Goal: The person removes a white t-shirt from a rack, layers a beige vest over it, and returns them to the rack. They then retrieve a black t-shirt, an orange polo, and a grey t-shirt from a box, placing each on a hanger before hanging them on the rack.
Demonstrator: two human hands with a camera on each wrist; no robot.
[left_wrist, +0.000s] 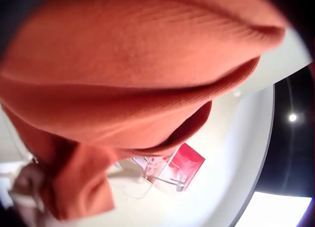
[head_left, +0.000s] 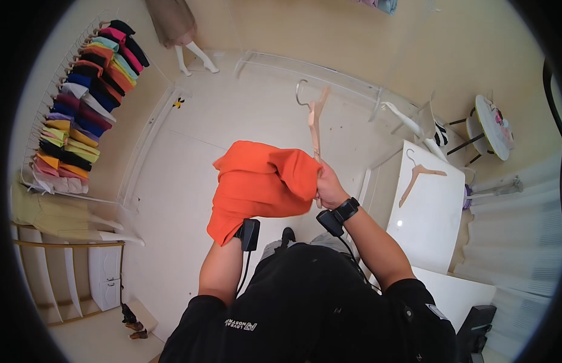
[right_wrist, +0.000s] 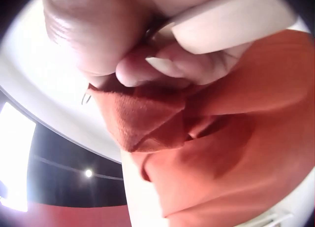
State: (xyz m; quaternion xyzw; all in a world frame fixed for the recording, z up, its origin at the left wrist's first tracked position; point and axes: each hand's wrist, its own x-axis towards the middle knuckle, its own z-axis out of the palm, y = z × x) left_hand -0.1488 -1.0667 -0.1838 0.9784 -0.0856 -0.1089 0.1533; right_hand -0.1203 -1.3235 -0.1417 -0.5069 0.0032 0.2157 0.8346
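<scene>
An orange garment [head_left: 263, 181] hangs in loose folds in front of the body in the head view. It drapes over my left forearm and hides the left hand beneath it. In the left wrist view, its folded cloth [left_wrist: 128, 64] fills most of the picture. My right hand [head_left: 332, 187] grips a wooden clothes hanger [head_left: 315, 130], which stands roughly upright with its metal hook at the top. The same hand pinches a corner of the garment, seen close up in the right wrist view, where fingers [right_wrist: 172, 64] curl between the hanger [right_wrist: 236, 22] and the orange cloth [right_wrist: 246, 138].
A second wooden hanger [head_left: 419, 175] lies on a white table [head_left: 429, 233] at the right. Colourful clothes [head_left: 87, 109] hang on a wall rack at the left. A small round table [head_left: 493, 124] and a white curtain [head_left: 511, 242] stand further right.
</scene>
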